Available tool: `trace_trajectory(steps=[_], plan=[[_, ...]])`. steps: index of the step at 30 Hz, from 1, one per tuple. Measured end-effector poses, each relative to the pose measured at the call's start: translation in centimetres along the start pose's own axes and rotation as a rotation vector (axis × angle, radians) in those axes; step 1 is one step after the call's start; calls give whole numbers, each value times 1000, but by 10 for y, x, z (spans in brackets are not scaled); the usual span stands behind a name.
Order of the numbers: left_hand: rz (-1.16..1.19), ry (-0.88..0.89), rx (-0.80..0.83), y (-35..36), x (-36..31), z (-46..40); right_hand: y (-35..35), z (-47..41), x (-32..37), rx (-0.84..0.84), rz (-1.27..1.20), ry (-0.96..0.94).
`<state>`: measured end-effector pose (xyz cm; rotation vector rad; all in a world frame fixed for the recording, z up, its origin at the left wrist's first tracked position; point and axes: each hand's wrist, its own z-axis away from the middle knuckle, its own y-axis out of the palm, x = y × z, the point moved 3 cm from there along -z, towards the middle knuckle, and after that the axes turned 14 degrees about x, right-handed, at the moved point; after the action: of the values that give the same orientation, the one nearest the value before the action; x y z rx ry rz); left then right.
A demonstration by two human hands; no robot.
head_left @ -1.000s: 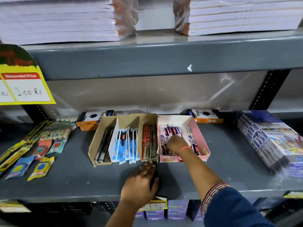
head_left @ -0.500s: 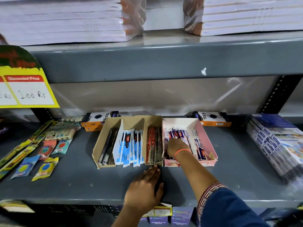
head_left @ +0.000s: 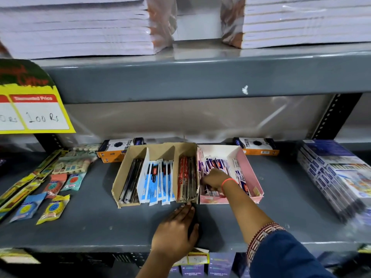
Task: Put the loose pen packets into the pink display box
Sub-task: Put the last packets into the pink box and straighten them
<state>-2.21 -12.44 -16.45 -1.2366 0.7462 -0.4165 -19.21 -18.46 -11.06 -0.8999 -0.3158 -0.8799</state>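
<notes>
The pink display box (head_left: 250,171) stands on the grey shelf, pressed against the right side of a brown cardboard box. Purple and white pen packets (head_left: 219,163) stand in its left half, and a few more (head_left: 242,182) lie along its right wall. My right hand (head_left: 213,179) reaches into the box from the front, fingers curled down around packets at the left front corner. My left hand (head_left: 176,230) lies flat on the shelf in front of the boxes, fingers apart, its fingertips just short of the brown box's front edge.
The brown cardboard box (head_left: 122,173) holds black pens, blue packets (head_left: 158,180) and red packets (head_left: 185,178). Two orange and black boxes (head_left: 259,146) stand behind. Wrapped packs (head_left: 337,177) are stacked at the right, and small packets (head_left: 54,207) lie at the left. A yellow price sign (head_left: 34,113) hangs above.
My right hand stays inside the pink box and has shifted slightly among the packets. My left hand remains flat on the shelf. The camera view has drifted a little.
</notes>
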Motion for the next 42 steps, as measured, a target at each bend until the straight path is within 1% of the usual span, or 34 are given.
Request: trace_trajectory(steps=[4, 7, 9, 11, 14, 16, 18, 21, 23, 24, 27, 32, 36, 39, 42], plan=[[27, -11, -17, 1, 1, 0, -16, 9, -5, -60, -192, -51], [-45, -8, -49, 2, 0, -3, -29, 17, -13, -165, -358, -133], [-56, -10, -42, 3, 3, -3, -35, 22, -21, -205, -456, -159], [-67, -20, -30, 4, 3, -5, -36, 29, -32, -208, -576, -158], [-56, -32, -22, 5, 3, -5, -36, 42, -43, -162, -757, -198], [-44, -35, -14, 7, 4, -6, -37, 49, -49, -189, -825, -235], [-31, -39, -11, 8, 6, -7, -41, 52, -56, -275, -858, -270], [-19, -49, -25, 9, 5, -7, -50, 59, -67, -489, -848, -335], [-32, -62, -16, 7, 3, -6, -55, 64, -71, -557, -897, -393], [-34, -66, -4, 7, 3, -6, -58, 67, -73, -550, -971, -432], [-61, -74, 15, 6, 2, -6, -62, 72, -75, -454, -1239, -525], [-77, -87, 19, 4, -1, -5, -65, 73, -73, -396, -1341, -560], [-63, -85, 21, 4, 0, -6, -61, 70, -67, -288, -1531, -594], [-41, -71, 5, 6, 2, -6, -56, 67, -63, -260, -1495, -576], [-21, -81, -3, 6, 3, -6, -53, 64, -59, -209, -1443, -600]])
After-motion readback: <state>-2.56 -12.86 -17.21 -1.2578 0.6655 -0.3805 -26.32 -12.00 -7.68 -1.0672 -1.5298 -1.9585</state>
